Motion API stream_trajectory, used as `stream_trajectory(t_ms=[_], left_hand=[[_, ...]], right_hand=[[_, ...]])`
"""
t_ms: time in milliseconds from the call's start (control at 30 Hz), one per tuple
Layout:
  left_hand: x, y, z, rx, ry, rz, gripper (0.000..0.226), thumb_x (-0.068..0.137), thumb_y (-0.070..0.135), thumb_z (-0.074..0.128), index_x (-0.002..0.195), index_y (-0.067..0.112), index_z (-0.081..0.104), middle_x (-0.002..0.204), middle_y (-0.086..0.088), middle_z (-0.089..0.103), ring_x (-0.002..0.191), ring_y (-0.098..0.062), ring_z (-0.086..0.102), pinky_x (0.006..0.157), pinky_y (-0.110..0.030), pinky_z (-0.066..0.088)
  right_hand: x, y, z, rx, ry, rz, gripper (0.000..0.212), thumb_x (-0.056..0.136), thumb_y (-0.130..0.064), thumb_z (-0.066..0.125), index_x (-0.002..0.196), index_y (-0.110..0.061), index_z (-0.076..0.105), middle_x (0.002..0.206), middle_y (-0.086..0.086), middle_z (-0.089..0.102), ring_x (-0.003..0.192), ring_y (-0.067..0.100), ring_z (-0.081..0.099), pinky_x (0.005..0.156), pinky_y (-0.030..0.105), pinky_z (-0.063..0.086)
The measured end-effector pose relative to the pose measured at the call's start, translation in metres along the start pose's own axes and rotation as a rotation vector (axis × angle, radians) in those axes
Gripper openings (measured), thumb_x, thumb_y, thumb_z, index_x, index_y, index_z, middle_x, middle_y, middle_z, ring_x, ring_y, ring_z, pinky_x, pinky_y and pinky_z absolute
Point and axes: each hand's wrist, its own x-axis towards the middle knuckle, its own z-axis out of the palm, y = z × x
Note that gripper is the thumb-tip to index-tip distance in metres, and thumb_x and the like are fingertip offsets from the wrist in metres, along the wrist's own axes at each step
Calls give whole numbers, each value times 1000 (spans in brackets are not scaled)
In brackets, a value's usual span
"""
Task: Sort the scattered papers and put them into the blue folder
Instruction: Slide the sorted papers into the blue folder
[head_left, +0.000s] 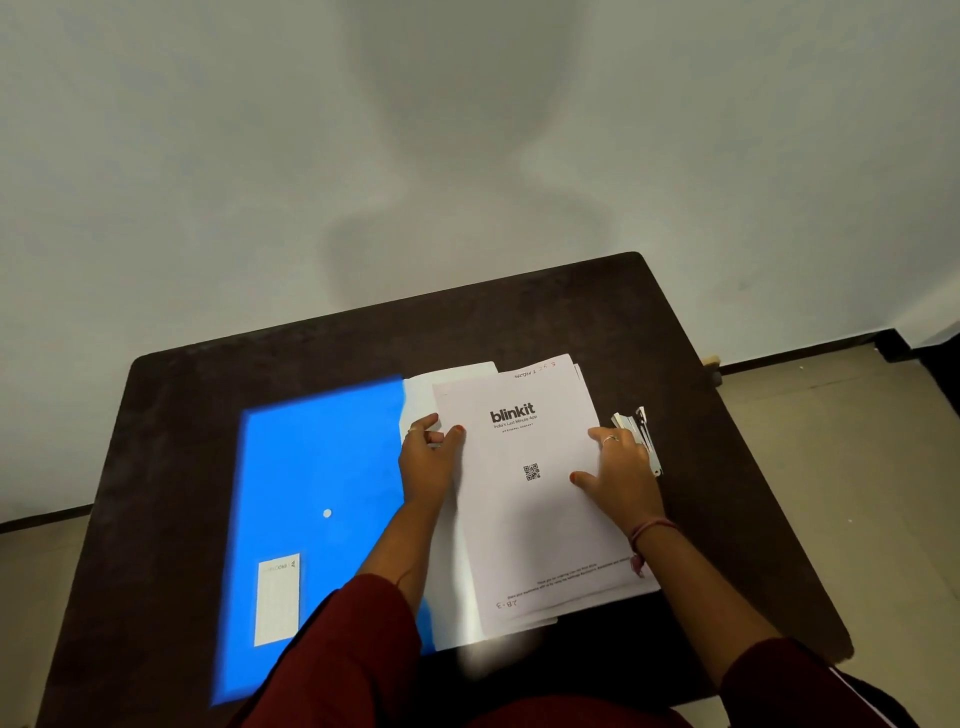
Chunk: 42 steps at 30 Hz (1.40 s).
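Note:
A stack of white papers (524, 519) lies at the middle right of the dark table; its top sheet is printed with "blinkit" and a QR code. To its left the blue folder (317, 467) lies flat, carrying a white label and a small white dot. My left hand (428, 457) grips the stack's left edge, thumb on top and fingers curled under the sheets. Over on the stack's right side, my right hand (618, 478) presses flat with straight fingers. More white sheets stick out beneath the top page at the left and bottom.
A metal stapler (641, 436) lies on the dark table (519, 322) just right of the papers, touching my right hand's knuckles. A grey wall rises behind the table, with tiled floor to the right and left.

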Motion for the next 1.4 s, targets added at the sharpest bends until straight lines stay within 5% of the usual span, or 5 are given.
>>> stream_trajectory(t_ms=[233,767,933,1133,1400], left_hand=[[2,0,5,5,-84,79,14,91,25,63,102,18,58,95,2,62,88,-18,59,77,-24,49],[-32,4,7,-329,-81,-23,38,101,31,43,137,19,43,131,1,56,117,-18,55,104,-33,42],[-43,13,-3,-451,-64,-18,47,101,26,44,146,16,32,138,3,48,119,-15,49,98,-24,37],[-47,19,-17,-465,-25,43,33,102,19,42,134,11,47,124,-2,60,95,-6,61,74,-10,49],[-51,23,-36,-557,-6,-20,26,100,18,46,124,9,51,115,-4,63,91,-9,62,71,-17,49]], right_hand=[[-1,-3,1,1,16,19,59,81,-28,73,133,-14,48,139,6,45,126,24,43,97,31,43],[-11,-4,-11,303,191,-86,69,81,-35,72,137,-8,42,136,10,50,124,25,49,102,46,43],[-16,-3,-28,736,-22,-44,66,84,-27,70,138,-13,36,130,3,56,113,16,58,96,31,48],[-35,8,-27,933,-234,-16,32,87,-24,65,119,-21,59,117,-2,68,110,16,64,102,45,46],[-73,17,-13,980,-283,44,60,84,-33,66,136,-12,47,130,0,59,121,16,55,108,45,40]])
